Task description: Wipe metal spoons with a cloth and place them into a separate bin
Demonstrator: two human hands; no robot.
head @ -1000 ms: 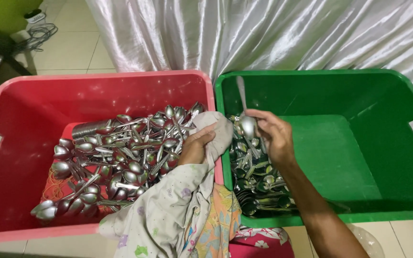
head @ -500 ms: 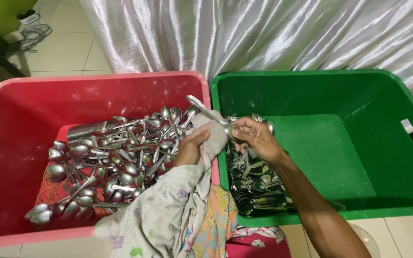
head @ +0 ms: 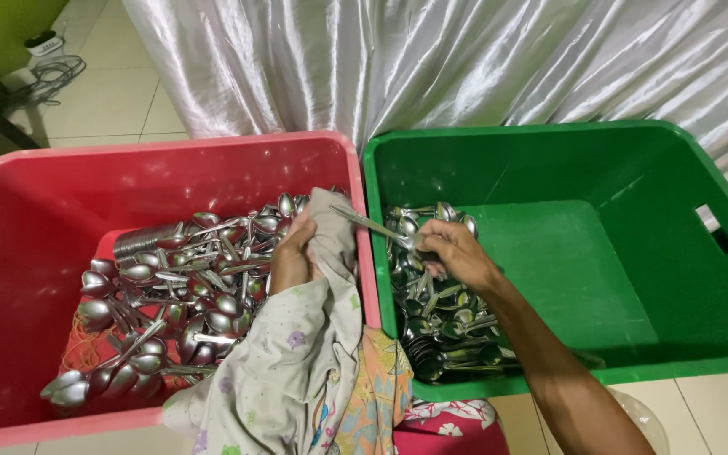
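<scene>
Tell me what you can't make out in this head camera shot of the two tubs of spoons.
- Left hand: its fingers are wrapped in the cloth.
- Spoon: one end is inside the cloth, the other inside the right hand.
- Red tub: cut off by the left and bottom edges.
- Green tub floor: spoons cover its left side.

Two bins sitting side by side: one red bin (head: 35,194), one green bin (head: 634,168). Two hands showing, one cloth (head: 297,362), spoons lying in two piles (too many to count).
</scene>
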